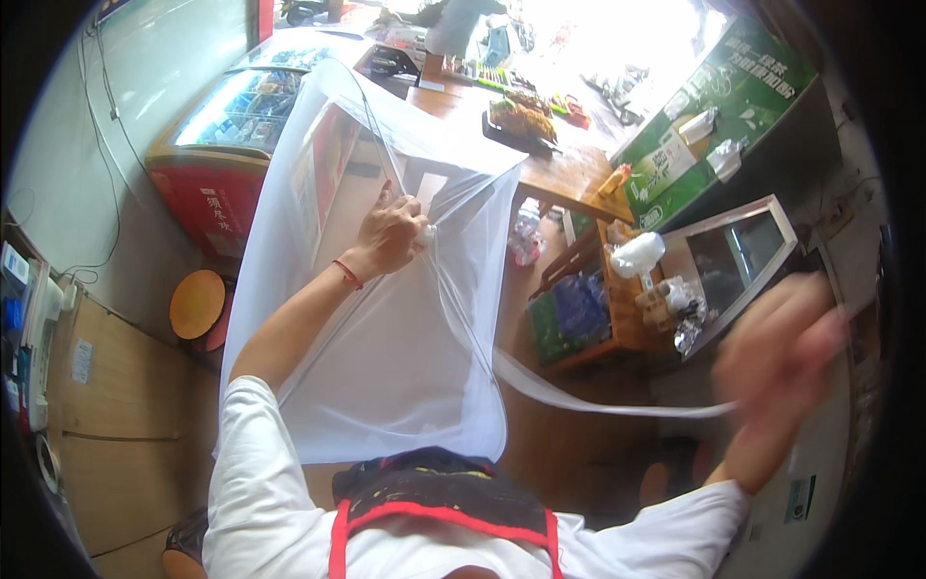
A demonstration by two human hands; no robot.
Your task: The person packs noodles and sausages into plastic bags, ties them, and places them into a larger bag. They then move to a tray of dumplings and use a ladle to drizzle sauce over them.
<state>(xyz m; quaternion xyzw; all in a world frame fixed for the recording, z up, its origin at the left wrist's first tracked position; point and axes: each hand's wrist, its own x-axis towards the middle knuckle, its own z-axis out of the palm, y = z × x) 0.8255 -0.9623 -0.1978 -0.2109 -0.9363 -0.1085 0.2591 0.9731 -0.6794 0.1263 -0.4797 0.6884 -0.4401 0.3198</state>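
A white sheer mesh cover (391, 362) on thin bent rods stands before me, with a box-like panel visible through it. At its middle top, my left hand (394, 228), with a red cord on the wrist, is closed on the gathered hub of the cover, where the rods cross. Far out to the right, my right hand (781, 351) is blurred by motion. A white strap or strip (615, 407) runs from the cover to that hand and looks held in its fingers.
Behind the cover is a wooden counter (571, 181) with a tray of food (522, 123). A red glass-topped freezer (210, 195) stands at left, near a round stool (197, 304). On the right are a wooden shelf (622, 318), a framed pane (745, 246) and a green cabinet (759, 94).
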